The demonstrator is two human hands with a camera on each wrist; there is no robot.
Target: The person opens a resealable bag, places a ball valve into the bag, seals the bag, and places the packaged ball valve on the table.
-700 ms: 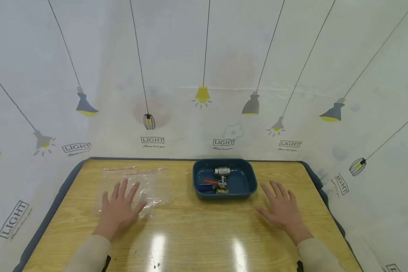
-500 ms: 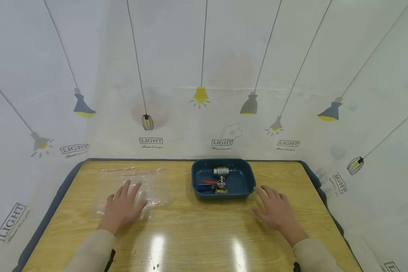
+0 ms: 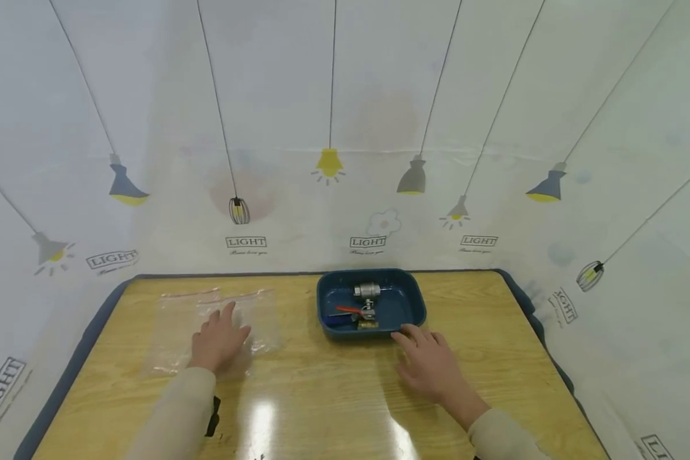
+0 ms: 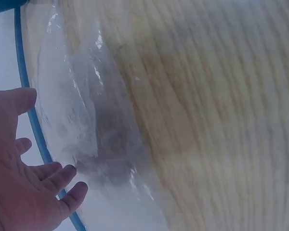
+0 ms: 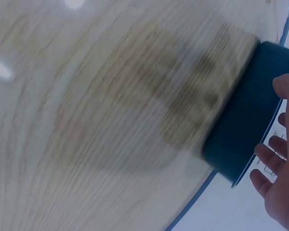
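In the head view, my left hand (image 3: 217, 338) hovers over two overlapping clear zip bags (image 3: 172, 329), fingers spread and slightly bent, nothing held. The left wrist view shows the hand beside the crinkled plastic of a bag (image 4: 111, 130). My right hand (image 3: 428, 361) is at the front right corner of a dark blue tray (image 3: 416, 306), its fingers loosely bent near the rim; contact cannot be made out. Inside the tray lie a silver metal valve (image 3: 368, 291), a piece with a red lever (image 3: 347, 310), a blue-handled piece (image 3: 338, 319) and a small brass fitting (image 3: 368, 325).
A wooden table (image 3: 316, 390) with dark edging stands under the hands. Behind it and at both sides hangs a pale sheet (image 3: 299, 211) printed with lamps. The tray sits near the table's back edge.
My right hand has moved left, up to the tray's front right corner. My left hand has shifted slightly right over the bags, its fingers less spread. The head view has swung slightly right.
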